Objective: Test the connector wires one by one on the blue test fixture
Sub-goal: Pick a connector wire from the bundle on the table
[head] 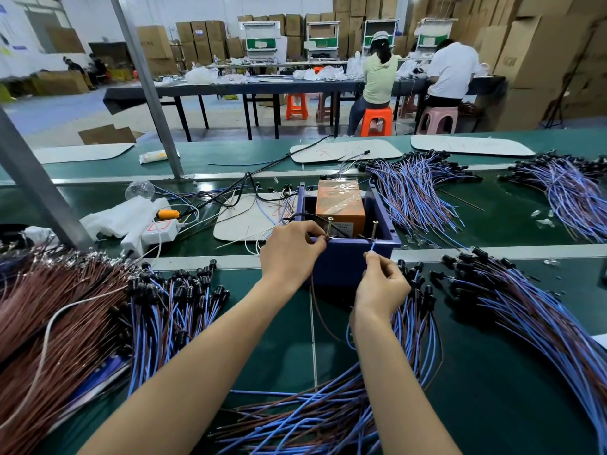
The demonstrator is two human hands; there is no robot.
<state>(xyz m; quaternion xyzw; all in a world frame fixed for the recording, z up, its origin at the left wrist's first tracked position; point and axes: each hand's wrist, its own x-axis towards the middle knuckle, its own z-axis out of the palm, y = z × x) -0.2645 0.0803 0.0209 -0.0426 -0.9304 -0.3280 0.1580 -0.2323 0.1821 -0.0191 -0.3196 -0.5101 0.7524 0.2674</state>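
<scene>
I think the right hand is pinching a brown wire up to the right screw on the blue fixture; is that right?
Not quite: the head view shows the right hand pinching a blue wire up to the right screw on the blue fixture. The brown wire runs to the left hand.

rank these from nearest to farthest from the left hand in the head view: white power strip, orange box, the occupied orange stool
1. orange box, just beyond the left hand, inside the blue fixture.
2. white power strip, left of the hand on the belt.
3. occupied orange stool, far across the room.
</scene>
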